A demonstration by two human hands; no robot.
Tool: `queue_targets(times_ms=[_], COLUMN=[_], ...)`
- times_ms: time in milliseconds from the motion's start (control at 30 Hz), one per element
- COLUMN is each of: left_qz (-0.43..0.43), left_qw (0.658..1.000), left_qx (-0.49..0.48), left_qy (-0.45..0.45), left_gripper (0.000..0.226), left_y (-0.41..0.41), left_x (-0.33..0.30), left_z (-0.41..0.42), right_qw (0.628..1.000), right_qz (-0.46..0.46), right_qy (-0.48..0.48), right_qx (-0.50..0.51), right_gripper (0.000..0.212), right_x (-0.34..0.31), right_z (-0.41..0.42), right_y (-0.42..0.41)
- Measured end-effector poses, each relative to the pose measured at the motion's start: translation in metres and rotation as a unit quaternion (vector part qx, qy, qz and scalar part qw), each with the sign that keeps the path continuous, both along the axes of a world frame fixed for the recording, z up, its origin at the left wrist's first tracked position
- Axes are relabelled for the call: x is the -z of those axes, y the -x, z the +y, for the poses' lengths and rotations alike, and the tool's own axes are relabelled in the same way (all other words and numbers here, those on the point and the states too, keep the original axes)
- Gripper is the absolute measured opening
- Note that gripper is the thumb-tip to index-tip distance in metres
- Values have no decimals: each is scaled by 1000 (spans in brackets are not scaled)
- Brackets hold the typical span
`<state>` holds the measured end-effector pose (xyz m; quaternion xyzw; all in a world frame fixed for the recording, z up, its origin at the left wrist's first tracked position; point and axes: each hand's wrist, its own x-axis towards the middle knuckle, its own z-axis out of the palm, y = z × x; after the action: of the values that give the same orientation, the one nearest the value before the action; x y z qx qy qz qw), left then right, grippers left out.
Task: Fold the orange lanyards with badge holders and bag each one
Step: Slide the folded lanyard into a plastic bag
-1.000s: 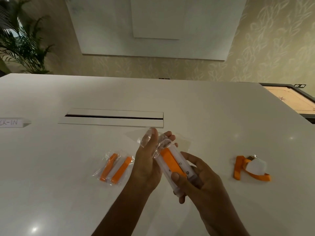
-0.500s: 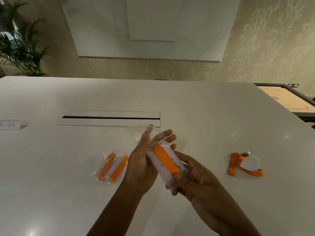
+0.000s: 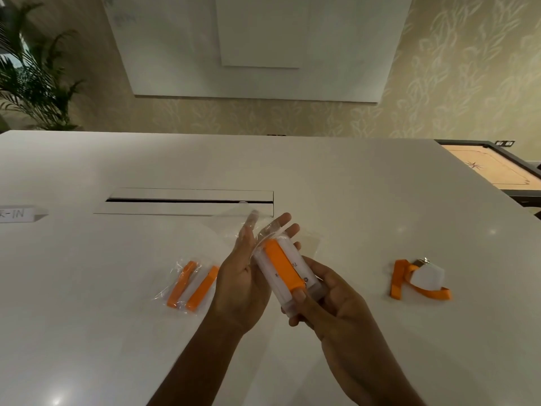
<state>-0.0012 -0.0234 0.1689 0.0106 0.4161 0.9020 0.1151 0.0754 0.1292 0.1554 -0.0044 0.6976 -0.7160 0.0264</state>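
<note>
My right hand pinches the near end of a folded orange lanyard with its white badge holder, thumb on top. The far end of that bundle sits inside the mouth of a clear plastic bag, which my left hand holds around it, fingers pointing away along the bag's side. A bagged lanyard lies on the white table to the left. An unfolded orange lanyard with a white badge holder lies on the table to the right.
The white table has a long cable slot with a lid beyond my hands. A small sign stands at the left edge. A carrom board is past the table's right corner, and a plant is at the far left.
The lanyard bundle has slid a little further into the clear bag. Both hands stay together above the table.
</note>
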Motion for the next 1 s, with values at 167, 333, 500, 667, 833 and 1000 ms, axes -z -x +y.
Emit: queue_targets(times_ms=[167, 333, 500, 667, 833, 1000], left_qz=[30, 70, 38, -28, -125, -132], left_qw=[993, 985, 993, 995, 989, 990], left_qx=[22, 72, 17, 25, -9, -9], left_qy=[113, 138, 109, 92, 74, 52], left_gripper=[104, 119, 69, 88, 43, 46], left_y=[5, 7, -7, -2, 0, -2], left_x=[-1, -6, -4, -14, 3, 3], left_z=[-6, -7, -7, -2, -10, -9], right_qw=[999, 1000, 999, 997, 995, 994], right_qz=[19, 8, 21, 49, 63, 60], right_qy=[-27, -6, -14, -29, -13, 1], right_qx=[0, -6, 22, 54, 78, 88], right_gripper=[60, 57, 53, 58, 54, 52], right_x=[0, 0, 4, 8, 10, 7], right_z=[-1, 1, -3, -10, -13, -14], right_y=[2, 5, 4, 2, 0, -1])
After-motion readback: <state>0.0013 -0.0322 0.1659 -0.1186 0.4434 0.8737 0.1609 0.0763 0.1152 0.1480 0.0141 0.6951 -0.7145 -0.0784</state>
